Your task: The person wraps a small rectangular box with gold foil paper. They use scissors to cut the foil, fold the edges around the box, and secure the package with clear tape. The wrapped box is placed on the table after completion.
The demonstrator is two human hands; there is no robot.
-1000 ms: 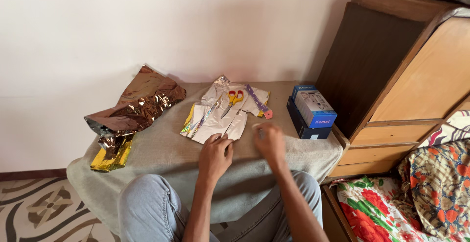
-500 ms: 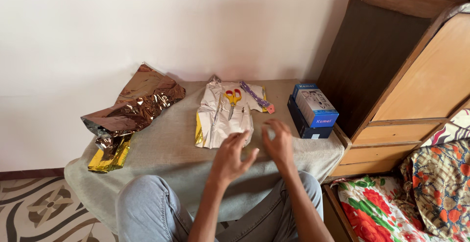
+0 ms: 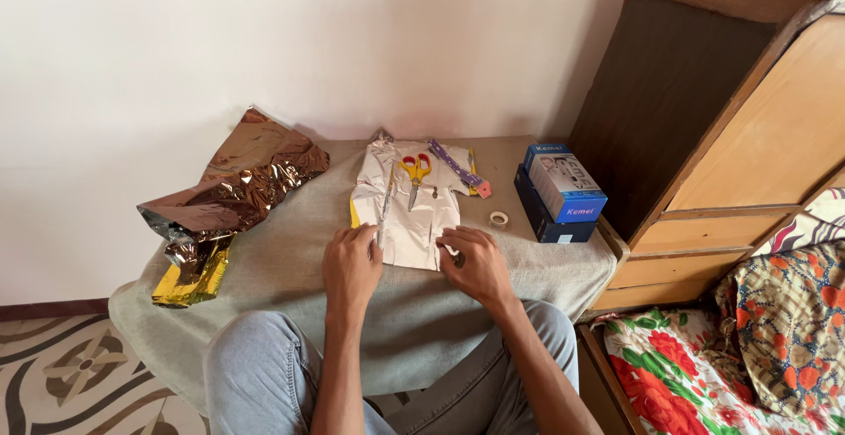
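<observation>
— What colours lie under my hands?

— My left hand point(image 3: 350, 263) and right hand point(image 3: 475, 263) rest on a silver wrapping sheet point(image 3: 407, 215) with a yellow edge showing at its left side.

— And on top of it?

— Scissors point(image 3: 415, 173) with yellow and red handles, and a purple strip point(image 3: 453, 164) ending in a pink tag.

— Elsewhere?

— A crumpled foil point(image 3: 233, 190), coppery brown above and gold beneath. The cloth over the bench point(image 3: 290, 250) is plain grey-beige. The box point(image 3: 564, 190) is blue and white over black. My jeans point(image 3: 255, 373) are pale blue. The bedding point(image 3: 704, 364) has red flowers with green leaves on white.
</observation>
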